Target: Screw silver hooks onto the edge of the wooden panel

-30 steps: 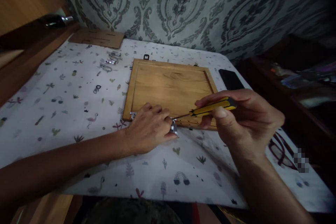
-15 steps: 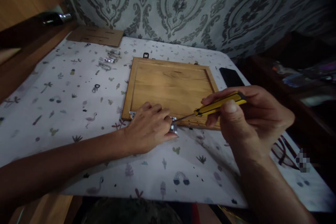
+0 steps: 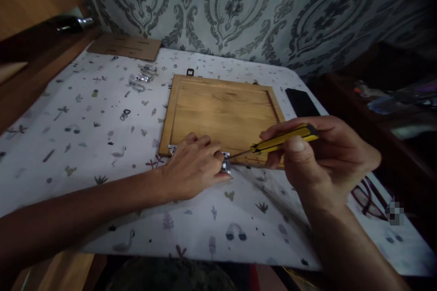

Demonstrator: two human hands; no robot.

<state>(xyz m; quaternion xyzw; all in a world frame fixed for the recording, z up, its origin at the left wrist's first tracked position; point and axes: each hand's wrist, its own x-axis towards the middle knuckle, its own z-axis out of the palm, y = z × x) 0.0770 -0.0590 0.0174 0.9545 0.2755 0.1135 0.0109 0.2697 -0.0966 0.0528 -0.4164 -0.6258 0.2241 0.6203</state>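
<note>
A framed wooden panel [image 3: 218,104] lies flat on the cloth. At its front edge is a shiny metal fitting [image 3: 226,166], and my left hand [image 3: 194,166] is closed over it with curled fingers, hiding much of it. Another bit of bright metal [image 3: 172,149] shows left of the knuckles. My right hand [image 3: 327,154] grips a yellow and black screwdriver [image 3: 285,140] by its handle. Its thin shaft slants down to the left, and the tip meets the fitting beside my left fingers; the exact contact point is too small to make out.
Several metal parts [image 3: 143,78] lie left behind the panel, with a small dark part [image 3: 124,114] nearer. Brown cardboard [image 3: 126,47] rests at the back left. A black flat object [image 3: 302,102] and eyeglasses [image 3: 367,200] lie on the right. A patterned wall [image 3: 186,7] stands behind.
The screwdriver handle and my right hand have shifted very slightly down and left. My left hand and the panel stay where they were.
</note>
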